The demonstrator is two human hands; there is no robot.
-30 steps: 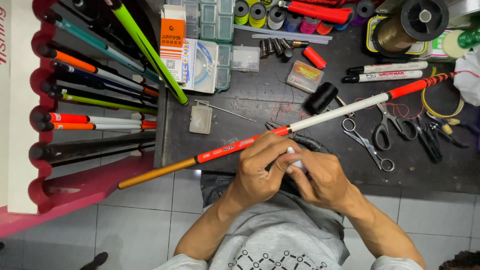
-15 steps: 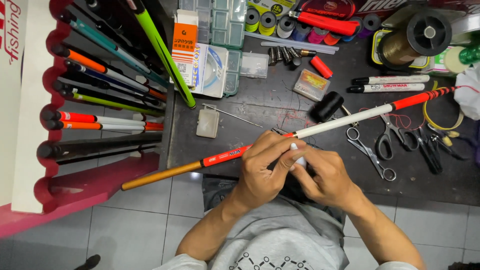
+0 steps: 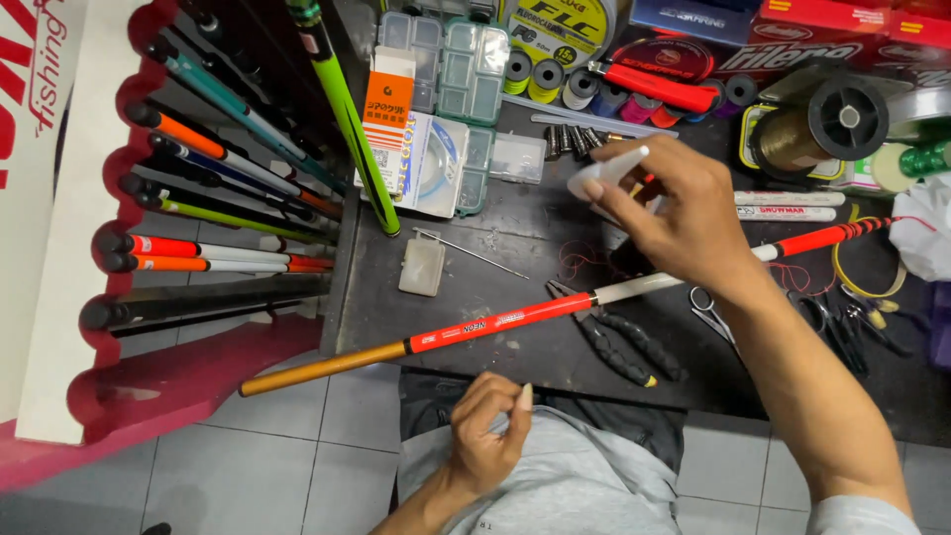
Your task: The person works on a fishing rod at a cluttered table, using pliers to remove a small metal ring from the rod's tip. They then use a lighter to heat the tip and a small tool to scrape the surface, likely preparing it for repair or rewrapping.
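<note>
A long fishing rod (image 3: 495, 324) lies slantwise across the dark workbench (image 3: 515, 228), with a gold butt at the left, a red and white middle and a red tip at the right. My right hand (image 3: 684, 213) reaches out over the rod toward the back of the bench, pinching a small white tube (image 3: 606, 170) between thumb and fingers. My left hand (image 3: 485, 436) rests low by my lap, below the rod and off it. Its fingers are curled shut and nothing shows in them.
Black-handled pliers (image 3: 619, 342) and scissors (image 3: 711, 312) lie under the rod. A red rack of rods (image 3: 198, 248) stands at the left with a green rod (image 3: 342, 109) leaning on it. Clear tackle boxes (image 3: 456, 59), thread spools (image 3: 545, 79), a line reel (image 3: 832, 119) and markers (image 3: 792, 205) crowd the back.
Both hands were together on the rod's middle. Now the right hand has lifted off and reached forward with the white tube, and the left hand has dropped back toward my lap.
</note>
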